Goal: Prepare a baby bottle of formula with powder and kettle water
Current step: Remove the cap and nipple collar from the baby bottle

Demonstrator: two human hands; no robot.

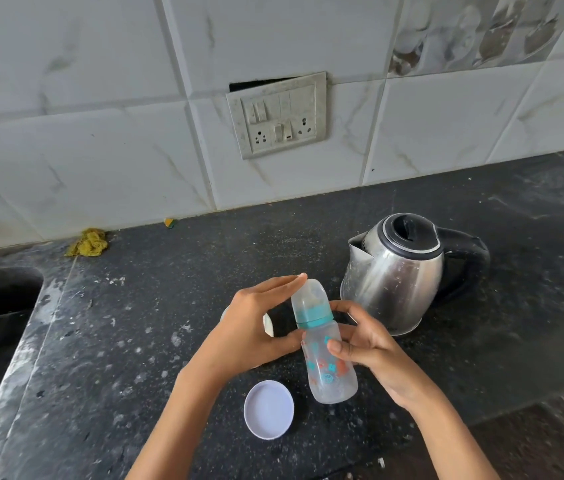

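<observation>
Bottle [325,355] hung tilted above the counter [135,341] as I pinched its body in my right hand [367,351]; my left hand [252,327] curled round cap [308,296] and body. Kettle [394,271] stood beyond the grip, lid [269,414] below it. I judged a steady right hold would let the left twist cleanly.

left hand [252,327] fingers curled, right hand [367,344] gripping

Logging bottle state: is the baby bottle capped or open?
Capped: the clear dome cap and teal collar sit on the baby bottle, held in both hands.
</observation>
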